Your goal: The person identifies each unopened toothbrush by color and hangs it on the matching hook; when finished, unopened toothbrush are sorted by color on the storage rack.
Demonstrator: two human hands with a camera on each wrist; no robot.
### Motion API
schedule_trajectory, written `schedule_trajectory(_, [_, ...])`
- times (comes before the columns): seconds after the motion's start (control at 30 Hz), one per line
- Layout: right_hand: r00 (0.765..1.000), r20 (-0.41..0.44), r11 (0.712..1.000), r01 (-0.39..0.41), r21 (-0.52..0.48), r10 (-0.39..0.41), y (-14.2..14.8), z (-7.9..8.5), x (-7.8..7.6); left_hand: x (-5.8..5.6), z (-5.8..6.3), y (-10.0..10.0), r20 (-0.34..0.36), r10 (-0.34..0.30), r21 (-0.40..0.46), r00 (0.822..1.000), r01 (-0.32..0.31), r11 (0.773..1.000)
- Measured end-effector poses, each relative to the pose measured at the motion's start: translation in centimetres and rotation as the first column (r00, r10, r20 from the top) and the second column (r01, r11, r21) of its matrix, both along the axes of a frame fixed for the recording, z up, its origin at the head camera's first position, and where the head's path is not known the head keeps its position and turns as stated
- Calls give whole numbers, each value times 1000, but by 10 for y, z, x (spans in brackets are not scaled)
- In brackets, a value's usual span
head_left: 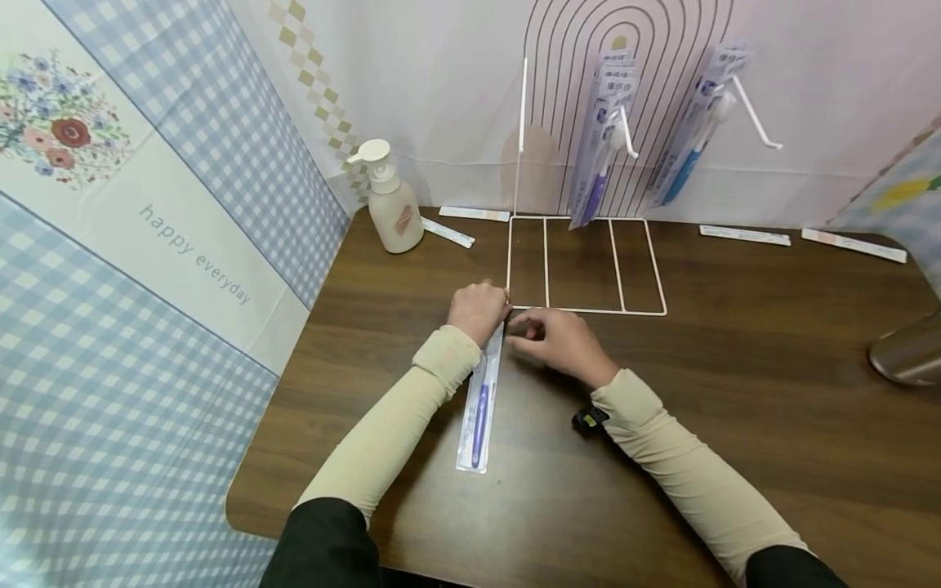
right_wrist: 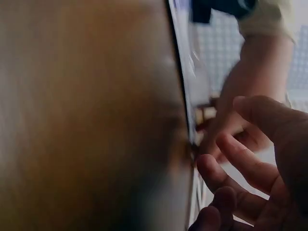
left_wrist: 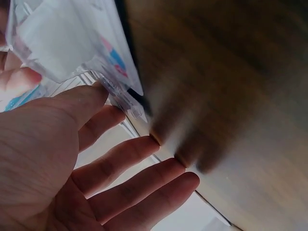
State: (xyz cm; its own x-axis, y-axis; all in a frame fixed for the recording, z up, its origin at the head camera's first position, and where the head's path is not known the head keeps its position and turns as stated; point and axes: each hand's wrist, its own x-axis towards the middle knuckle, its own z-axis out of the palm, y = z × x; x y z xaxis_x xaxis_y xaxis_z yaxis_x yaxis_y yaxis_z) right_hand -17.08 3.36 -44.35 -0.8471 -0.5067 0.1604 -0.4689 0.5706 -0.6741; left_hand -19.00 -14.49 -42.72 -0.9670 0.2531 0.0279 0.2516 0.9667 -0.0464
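A packaged toothbrush (head_left: 479,416) with a purple handle lies lengthwise on the table, its far end under my left hand (head_left: 479,312). In the left wrist view, the thumb and index finger of that hand (left_wrist: 53,149) pinch the edge of the clear packaging (left_wrist: 113,57), while the other fingers are spread over the table. Just right of it, my right hand (head_left: 562,343) hovers by the near left corner of a white wire rack (head_left: 588,310). Its fingers (right_wrist: 245,163) are loosely bent and hold nothing.
Two groups of packaged toothbrushes, one purple (head_left: 599,147) and one blue (head_left: 694,131), hang on white hooks behind the table. A pump bottle (head_left: 394,212) stands at the back left. Narrow label strips (head_left: 744,235) lie along the back edge. A metal cylinder (head_left: 912,351) is at right.
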Motion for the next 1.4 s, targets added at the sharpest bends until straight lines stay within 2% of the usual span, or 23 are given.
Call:
schedule_trajectory(0.07, [999, 20, 1000, -26, 17, 26, -5, -3, 5, -1, 1, 1, 2, 3, 3, 1000, -3, 1000])
schedule_trajectory(0.2, [999, 36, 999, -31, 39, 29, -14, -5, 11, -2, 1, 2, 6, 3, 15, 1000, -3, 1000])
schedule_trajectory(0.43, [999, 43, 998, 6, 70, -9, -26, -4, 16, 0, 2, 2, 22, 1, 27, 1000, -2, 1000])
schedule_trajectory(0.73, [997, 74, 999, 29, 45, -33, -27, -6, 18, 0, 1, 3, 18, -5, 39, 1000, 4, 999])
schedule_trajectory(0.97, [988, 141, 999, 53, 12, -54, -14, -4, 17, 1, 0, 1, -12, -2, 7, 1000, 2, 1000])
schedule_trajectory(1.17, [983, 133, 992, 129, -15, -126, 19, 6, 11, 0, -1, -1, -22, -7, 13, 1000, 8, 1000])
schedule_trajectory(1.3, [981, 79, 981, 182, -70, -177, 45, 24, 6, 0, -1, -1, -20, -6, 17, 1000, 7, 1000])
schedule_trajectory(1.4, [976, -66, 972, 197, -130, -206, 60, 44, 3, 0, -1, -1, -14, -6, 21, 1000, 6, 1000])
